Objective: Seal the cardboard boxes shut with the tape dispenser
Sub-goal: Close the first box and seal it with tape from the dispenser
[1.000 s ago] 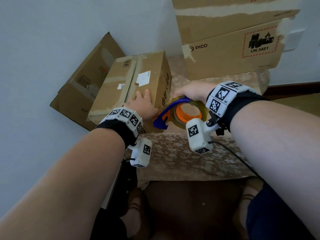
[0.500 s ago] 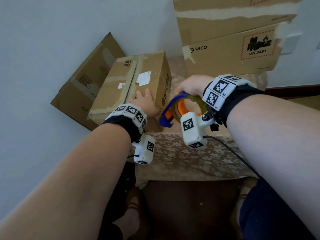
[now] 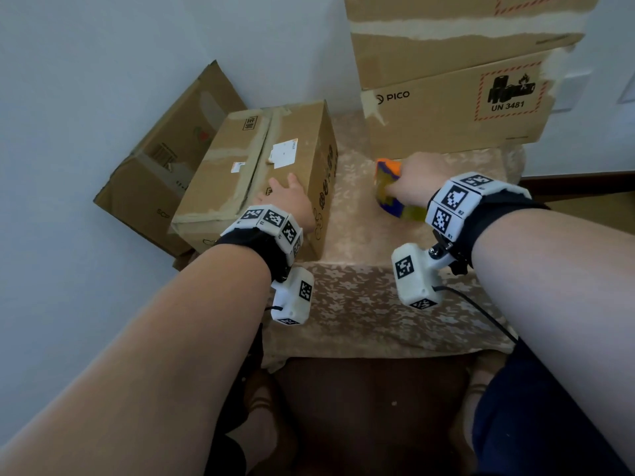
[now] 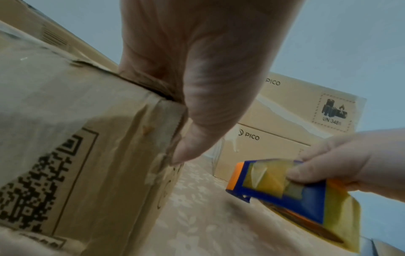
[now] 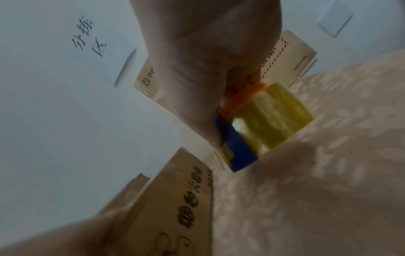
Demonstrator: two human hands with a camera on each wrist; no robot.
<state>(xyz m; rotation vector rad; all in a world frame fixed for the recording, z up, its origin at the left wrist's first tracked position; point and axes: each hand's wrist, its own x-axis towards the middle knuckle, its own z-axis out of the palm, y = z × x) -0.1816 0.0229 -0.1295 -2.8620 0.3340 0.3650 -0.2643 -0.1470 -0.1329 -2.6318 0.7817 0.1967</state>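
Observation:
A small taped cardboard box (image 3: 261, 166) stands on the patterned tablecloth (image 3: 360, 304) at the left. My left hand (image 3: 287, 199) lies on the box's near right top edge, fingers flat on top and thumb (image 4: 197, 135) down its corner. My right hand (image 3: 412, 182) grips the blue and orange tape dispenser (image 3: 391, 190) with its yellowish tape roll, low over the cloth to the right of the box. In the left wrist view the dispenser (image 4: 285, 187) is pinched by the right fingers (image 4: 311, 171). The right wrist view shows the dispenser (image 5: 252, 128) just above the cloth.
Two larger PICO cardboard boxes (image 3: 457, 104) are stacked at the back right of the table. Another cardboard box (image 3: 165, 159) leans against the white wall at the far left. The table's front edge (image 3: 378, 352) is near my legs.
My right hand has carried the tape dispenser away from the small box, to the right and farther back, and lowered it toward the cloth. The left hand has stayed on the box.

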